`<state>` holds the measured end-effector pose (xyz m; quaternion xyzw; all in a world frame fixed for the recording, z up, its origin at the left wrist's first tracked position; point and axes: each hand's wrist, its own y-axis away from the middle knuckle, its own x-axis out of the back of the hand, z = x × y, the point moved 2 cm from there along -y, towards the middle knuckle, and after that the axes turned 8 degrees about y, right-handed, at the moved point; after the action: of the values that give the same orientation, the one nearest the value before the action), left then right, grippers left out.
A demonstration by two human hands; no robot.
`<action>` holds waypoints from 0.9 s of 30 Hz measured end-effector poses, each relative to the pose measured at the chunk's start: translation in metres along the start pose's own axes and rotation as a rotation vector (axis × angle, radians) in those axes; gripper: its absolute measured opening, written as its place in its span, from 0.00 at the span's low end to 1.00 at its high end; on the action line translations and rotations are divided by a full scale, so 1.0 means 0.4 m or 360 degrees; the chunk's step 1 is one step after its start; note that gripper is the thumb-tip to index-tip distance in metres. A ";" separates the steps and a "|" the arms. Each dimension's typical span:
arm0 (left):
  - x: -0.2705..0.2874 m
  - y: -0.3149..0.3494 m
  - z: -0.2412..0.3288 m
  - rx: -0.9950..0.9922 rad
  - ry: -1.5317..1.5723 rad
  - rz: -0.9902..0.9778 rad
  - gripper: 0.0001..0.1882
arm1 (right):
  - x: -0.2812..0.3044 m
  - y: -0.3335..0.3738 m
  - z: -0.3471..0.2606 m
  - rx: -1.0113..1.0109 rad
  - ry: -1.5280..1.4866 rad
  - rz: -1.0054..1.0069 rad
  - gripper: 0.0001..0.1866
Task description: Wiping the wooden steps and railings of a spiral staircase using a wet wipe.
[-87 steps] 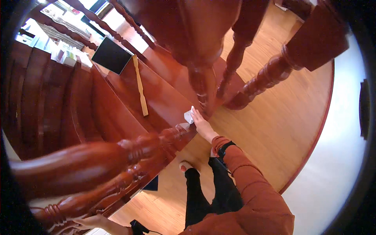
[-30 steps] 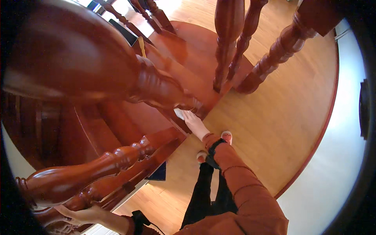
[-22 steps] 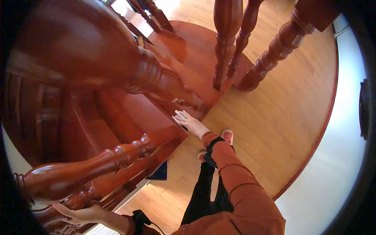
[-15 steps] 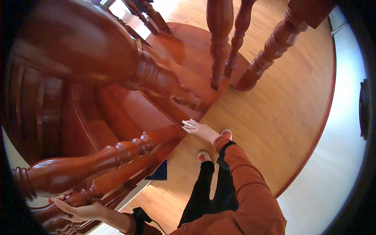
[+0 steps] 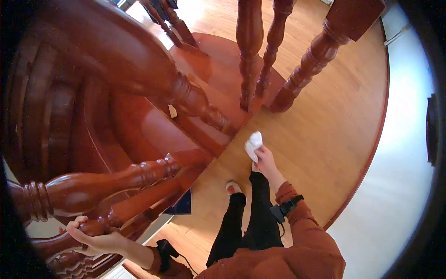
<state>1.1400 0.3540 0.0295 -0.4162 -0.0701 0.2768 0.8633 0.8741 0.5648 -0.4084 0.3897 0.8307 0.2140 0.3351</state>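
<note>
My right hand (image 5: pixel 267 163) is closed around a bunched white cloth (image 5: pixel 253 145), in the air above the wooden floor, apart from the stair. At the lower left my left hand (image 5: pixel 95 241) curls round a glossy red-brown turned baluster (image 5: pixel 95 227). Part of its fingers is hidden behind the wood. A thicker baluster (image 5: pixel 74 193) lies across the view just beyond that hand. The corner of the red-brown stair tread (image 5: pixel 155 123) is left of the cloth.
More turned posts (image 5: pixel 251 51) rise from the rounded bottom step (image 5: pixel 218 63) ahead. A pale wall (image 5: pixel 404 153) with dark red skirting curves along the right. By my feet, beside the stair, is a dark blue mat (image 5: pixel 182 204).
My right hand has come off the stair edge and moved right with the white cloth, which now shows bunched up. The left hand keeps its hold on the baluster.
</note>
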 end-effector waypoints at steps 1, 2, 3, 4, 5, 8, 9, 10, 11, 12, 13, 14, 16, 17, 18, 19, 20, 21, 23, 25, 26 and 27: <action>-0.003 0.000 0.002 -0.0025 0.0022 -0.0006 0.12 | -0.032 0.012 -0.051 -0.0025 -0.0118 -0.0010 0.23; -0.007 0.002 0.004 -0.0017 0.0024 -0.0011 0.12 | -0.067 0.018 -0.099 0.0037 -0.0362 -0.0207 0.23; -0.010 0.006 0.002 0.0020 0.0016 -0.0027 0.12 | -0.093 0.028 -0.131 0.0093 -0.0607 -0.0409 0.22; -0.011 0.005 0.004 0.0050 0.0005 -0.0038 0.13 | -0.107 0.039 -0.148 0.0086 -0.0609 -0.0412 0.22; -0.015 0.008 0.009 0.0104 -0.0032 0.0023 0.13 | -0.123 0.052 -0.162 0.0041 -0.0717 -0.0513 0.24; -0.011 0.000 0.005 -0.0026 -0.0037 -0.0025 0.13 | -0.175 0.109 -0.218 -0.0008 -0.0881 -0.0657 0.26; -0.001 -0.008 -0.003 -0.0012 0.0001 -0.0056 0.12 | -0.186 0.122 -0.232 -0.0006 -0.0947 -0.0692 0.27; 0.013 -0.017 -0.016 -0.0011 0.0001 -0.0051 0.12 | -0.190 0.125 -0.236 -0.0005 -0.0942 -0.0695 0.27; 0.025 -0.026 -0.029 -0.0015 0.0043 -0.0076 0.10 | -0.194 0.128 -0.240 0.0053 -0.0909 -0.0716 0.28; 0.026 -0.028 -0.029 -0.0022 0.0094 -0.0102 0.16 | -0.195 0.129 -0.247 0.0121 -0.0878 -0.0739 0.28; 0.026 -0.026 -0.026 -0.0024 0.0102 -0.0097 0.16 | -0.199 0.127 -0.253 0.0129 -0.0878 -0.0744 0.28; 0.023 -0.022 -0.018 0.0016 0.0094 -0.0055 0.18 | -0.205 0.121 -0.260 0.0262 -0.0545 -0.0659 0.29; 0.001 -0.003 -0.002 0.0070 0.0096 -0.0026 0.20 | -0.224 0.088 -0.255 0.0399 -0.0213 -0.0548 0.29; -0.013 0.007 0.009 0.0113 0.0115 0.0022 0.11 | -0.250 0.054 -0.243 0.0780 0.0290 -0.0489 0.31; -0.022 0.007 0.019 0.0147 0.0126 0.0072 0.10 | -0.283 0.029 -0.240 0.1144 0.0796 -0.0423 0.33; -0.027 0.010 0.017 0.0153 0.0142 0.0063 0.10 | -0.311 0.009 -0.255 0.1151 0.0795 -0.0404 0.33; -0.028 0.014 0.015 0.0149 0.0124 0.0055 0.09 | -0.334 -0.009 -0.282 0.1433 0.1198 -0.0187 0.35; -0.022 0.011 0.017 0.0129 0.0097 0.0056 0.09 | -0.346 -0.024 -0.308 0.1572 0.1396 -0.0087 0.35; -0.002 0.000 0.016 0.0089 0.0080 0.0026 0.10 | -0.357 -0.050 -0.363 0.1552 0.1588 -0.0306 0.39; -0.012 0.007 0.012 0.0130 0.0044 0.0076 0.11 | -0.354 -0.074 -0.417 0.1294 0.1699 -0.0668 0.40; -0.017 0.013 0.008 0.0142 0.0056 0.0062 0.11 | -0.351 -0.095 -0.443 0.1289 0.1703 -0.0645 0.40; -0.018 0.014 0.008 0.0091 0.0047 0.0019 0.11 | -0.358 -0.114 -0.463 0.1222 0.1699 -0.0999 0.40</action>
<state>1.1305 0.3550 0.0281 -0.3958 -0.0468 0.2776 0.8741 0.7847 0.4063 -0.2542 0.0656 0.9701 -0.0378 -0.2305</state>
